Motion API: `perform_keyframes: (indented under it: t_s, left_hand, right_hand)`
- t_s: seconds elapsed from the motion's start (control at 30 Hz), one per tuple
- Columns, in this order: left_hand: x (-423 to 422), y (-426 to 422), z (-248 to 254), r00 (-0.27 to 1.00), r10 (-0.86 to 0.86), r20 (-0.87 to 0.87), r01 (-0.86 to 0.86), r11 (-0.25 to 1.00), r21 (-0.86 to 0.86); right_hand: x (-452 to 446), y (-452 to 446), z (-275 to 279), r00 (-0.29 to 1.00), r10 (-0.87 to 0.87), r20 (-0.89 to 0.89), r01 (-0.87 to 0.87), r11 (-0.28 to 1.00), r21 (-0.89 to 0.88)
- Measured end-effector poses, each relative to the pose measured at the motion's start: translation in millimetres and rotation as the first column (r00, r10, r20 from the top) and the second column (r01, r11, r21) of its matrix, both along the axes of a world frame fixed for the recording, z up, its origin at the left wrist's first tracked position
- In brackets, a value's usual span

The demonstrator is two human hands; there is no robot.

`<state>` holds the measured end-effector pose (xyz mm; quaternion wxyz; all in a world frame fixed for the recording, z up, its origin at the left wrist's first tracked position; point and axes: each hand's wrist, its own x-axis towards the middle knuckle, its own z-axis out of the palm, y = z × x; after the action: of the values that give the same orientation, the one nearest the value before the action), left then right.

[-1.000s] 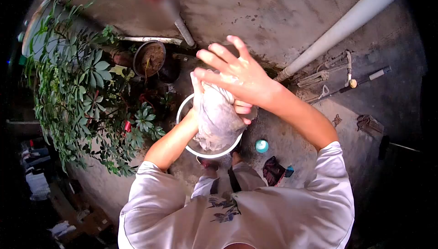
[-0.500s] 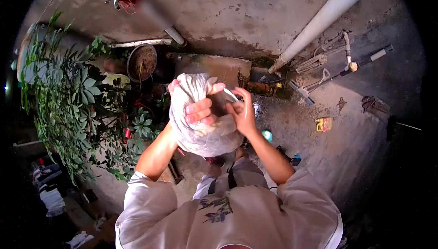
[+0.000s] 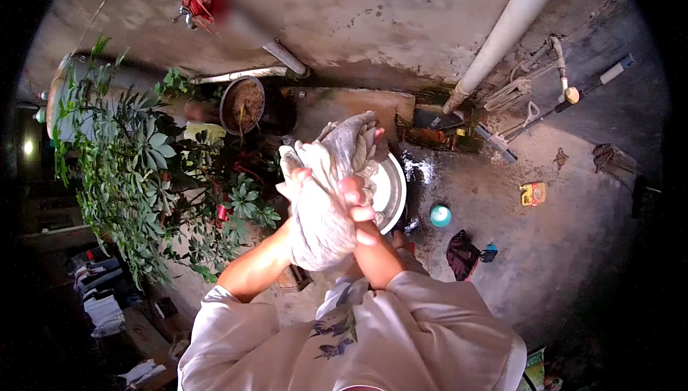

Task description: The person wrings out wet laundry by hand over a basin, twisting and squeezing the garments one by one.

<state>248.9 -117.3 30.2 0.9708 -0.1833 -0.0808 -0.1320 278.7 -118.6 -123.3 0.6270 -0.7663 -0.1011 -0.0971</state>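
Note:
A bunched, wet-looking pale grey cloth (image 3: 324,208) is held up in front of my chest, twisted in folds between both hands. My left hand (image 3: 295,179) is closed round its left side, with only some fingertips showing past the folds. From the right, my right hand (image 3: 356,199) grips the cloth, its fingers wrapped over the middle. Under and just right of the cloth shows a white basin (image 3: 394,190), partly hidden, with what looks like suds or wet fabric at its edge.
Leafy plants (image 3: 143,169) crowd the left, near a round pot of soil (image 3: 242,106). On the right lie a squeegee-like tool (image 3: 496,141), a yellow jug (image 3: 532,194), a turquoise-and-white container (image 3: 440,215) and a dark bag (image 3: 462,255). A white pipe (image 3: 502,32) slants along the wall.
The cloth has gone from a rounded bundle to a tighter, twisted one. My right hand has moved left and down onto it. The white basin now shows more beneath.

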Motion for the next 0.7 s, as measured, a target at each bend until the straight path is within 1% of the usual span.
perform_keyframes:
  t_s: [0.07, 0.1, 0.13, 0.17, 0.2, 0.23, 0.27, 0.3, 0.33, 0.37, 0.4, 0.43, 0.47, 0.5, 0.53, 0.57, 0.6, 0.63, 0.67, 0.7]
  left_hand:
    - [-4.8, -0.4, 9.7, 0.997, -0.063, -0.037, 0.062, 0.997, -0.037]
    - [-1.2, 2.8, 13.0, 0.991, -0.131, 0.013, 0.131, 0.987, -0.088]
    - [-3.6, 10.5, 23.5, 0.979, -0.188, -0.074, 0.189, 0.982, 0.005]
    - [-11.6, 17.3, 26.9, 0.982, -0.174, -0.079, 0.175, 0.984, 0.008]
    - [-19.6, 23.1, 29.7, 0.976, -0.164, -0.142, 0.175, 0.982, 0.067]
    - [-26.1, 30.6, 32.3, 0.967, -0.157, -0.199, 0.184, 0.975, 0.126]
    - [-35.3, 39.8, 33.7, 0.959, -0.133, -0.252, 0.189, 0.959, 0.213]
    - [-41.7, 50.9, 32.8, 0.939, -0.172, -0.297, 0.255, 0.929, 0.268]
    - [-48.0, 62.1, 31.8, 0.916, -0.211, -0.342, 0.324, 0.892, 0.315]
    - [-52.2, 72.4, 33.1, 0.878, -0.246, -0.410, 0.405, 0.839, 0.364]
    - [-55.2, 82.6, 38.2, 0.821, -0.208, -0.531, 0.491, 0.731, 0.473]
    - [-52.8, 97.1, 39.8, 0.735, -0.190, -0.651, 0.634, 0.531, 0.562]
    - [-48.9, 103.6, 44.4, 0.723, -0.042, -0.689, 0.672, 0.272, 0.689]
    - [-44.5, 109.9, 50.5, 0.722, 0.116, -0.682, 0.687, -0.014, 0.726]
    - [-36.0, 121.3, 46.9, 0.784, 0.032, -0.620, 0.610, -0.222, 0.761]
    - [-31.4, 127.6, 50.7, 0.782, 0.012, -0.623, 0.592, -0.327, 0.736]
    - [-25.1, 130.0, 57.2, 0.775, -0.003, -0.631, 0.578, -0.401, 0.711]
    - [-20.4, 134.2, 59.9, 0.769, -0.017, -0.639, 0.557, -0.474, 0.682]
    - [-22.5, 143.3, 47.4, 0.768, -0.012, -0.640, 0.517, -0.579, 0.631]
    - [-16.4, 142.5, 54.0, 0.772, 0.009, -0.636, 0.462, -0.695, 0.551]
  right_hand:
    - [31.1, 18.3, -4.9, 0.992, -0.021, 0.123, 0.028, 0.998, -0.054]
    - [49.3, 25.2, -4.2, 0.981, -0.025, 0.190, 0.042, 0.996, -0.085]
    - [66.2, 29.4, -4.4, 0.966, 0.000, 0.257, 0.026, 0.995, -0.097]
    - [82.9, 31.7, -1.4, 0.943, 0.035, 0.330, 0.001, 0.994, -0.109]
    - [102.0, 31.3, 4.6, 0.917, 0.081, 0.390, -0.031, 0.991, -0.134]
    - [121.9, 22.6, 20.3, 0.872, 0.180, 0.455, -0.195, 0.981, -0.014]
    - [138.0, 21.2, 25.7, 0.819, 0.273, 0.504, -0.298, 0.954, -0.034]
    - [150.6, 20.5, 28.5, 0.753, 0.364, 0.548, -0.396, 0.916, -0.063]
    - [159.9, 21.0, 31.5, 0.691, 0.394, 0.606, -0.398, 0.907, -0.136]
    - [169.1, 21.5, 35.6, 0.683, 0.401, 0.611, -0.401, 0.905, -0.146]
    - [176.2, 20.7, 42.8, 0.598, 0.459, 0.657, -0.419, 0.878, -0.232]
    - [182.6, 20.2, 49.8, 0.505, 0.515, 0.692, -0.430, 0.846, -0.316]
    - [188.2, 19.9, 56.0, 0.449, 0.544, 0.708, -0.412, 0.830, -0.377]
    - [192.5, 18.9, 60.3, 0.437, 0.555, 0.708, -0.421, 0.822, -0.384]
    - [197.3, 17.4, 63.9, 0.363, 0.641, 0.677, -0.440, 0.758, -0.482]
    - [201.1, 15.8, 67.3, 0.287, 0.719, 0.633, -0.450, 0.685, -0.574]
    - [203.9, 14.0, 71.2, 0.260, 0.765, 0.589, -0.475, 0.633, -0.612]
    - [207.1, 12.5, 75.5, 0.250, 0.770, 0.587, -0.479, 0.625, -0.616]
    - [209.8, 10.9, 79.9, 0.219, 0.825, 0.521, -0.473, 0.557, -0.683]
    - [211.1, 9.8, 85.8, 0.190, 0.873, 0.450, -0.464, 0.484, -0.742]
